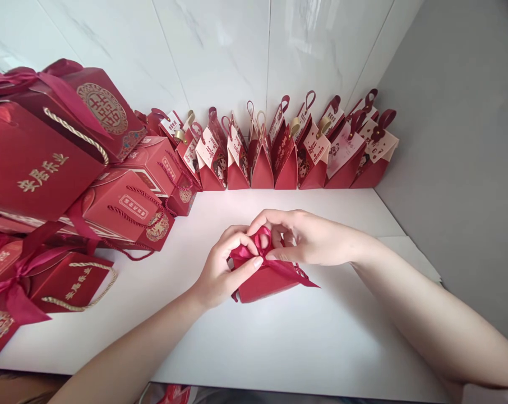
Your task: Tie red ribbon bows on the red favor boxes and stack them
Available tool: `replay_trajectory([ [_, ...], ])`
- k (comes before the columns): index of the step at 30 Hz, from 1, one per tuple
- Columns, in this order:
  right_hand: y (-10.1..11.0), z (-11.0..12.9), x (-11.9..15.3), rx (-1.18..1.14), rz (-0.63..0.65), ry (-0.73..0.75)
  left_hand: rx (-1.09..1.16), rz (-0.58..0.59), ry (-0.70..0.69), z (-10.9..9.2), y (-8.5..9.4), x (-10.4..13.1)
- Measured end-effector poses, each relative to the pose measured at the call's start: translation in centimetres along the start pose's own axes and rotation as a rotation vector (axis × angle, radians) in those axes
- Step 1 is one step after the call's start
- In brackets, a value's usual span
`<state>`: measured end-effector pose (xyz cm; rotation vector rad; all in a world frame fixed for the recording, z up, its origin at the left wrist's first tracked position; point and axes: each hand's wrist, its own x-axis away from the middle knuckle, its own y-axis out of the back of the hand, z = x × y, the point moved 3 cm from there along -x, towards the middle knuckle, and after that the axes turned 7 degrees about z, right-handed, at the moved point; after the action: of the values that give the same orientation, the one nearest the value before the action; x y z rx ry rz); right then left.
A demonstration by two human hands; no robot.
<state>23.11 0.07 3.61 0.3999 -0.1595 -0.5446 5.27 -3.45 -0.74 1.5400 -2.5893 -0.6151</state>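
Note:
A small red gift box (266, 283) rests on the white table, with a crimson satin ribbon (294, 273) over its top. My left hand (229, 266) pinches the ribbon from the left, thumb and index finger meeting near the knot. From the right, my right hand (300, 238) grips a loop of the same ribbon with thumb and bent fingers. One ribbon tail hangs to the right over the box. Part of a twisted dark red cord shows at the box's right side. Fingers hide much of the box top.
Larger red gift boxes (39, 163) with rope handles are stacked at the left of the white table (237, 348). A row of small peaked red boxes (285, 163) lines the tiled wall. White sheets (405, 252) lie at the right, beside a grey wall.

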Motion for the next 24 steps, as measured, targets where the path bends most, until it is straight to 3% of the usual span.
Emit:
replay_trajectory([
  [5, -0.2, 0.9, 0.0, 0.113, -0.107, 0.016, -0.091, -0.025, -0.001, -0.1, 0.1, 0.2],
  [11, 0.6, 1.0, 0.9, 0.33, -0.282, -0.096, -0.156, -0.036, 0.024, -0.5, 0.2, 0.4],
  [19, 1.8, -0.2, 1.3, 0.0, -0.08, -0.15, -0.137, -0.028, 0.02, -0.1, 0.3, 0.3],
  [24, 1.5, -0.8, 0.6, -0.261, -0.048, -0.061, -0.048, -0.015, 0.021, 0.1, 0.2, 0.3],
])
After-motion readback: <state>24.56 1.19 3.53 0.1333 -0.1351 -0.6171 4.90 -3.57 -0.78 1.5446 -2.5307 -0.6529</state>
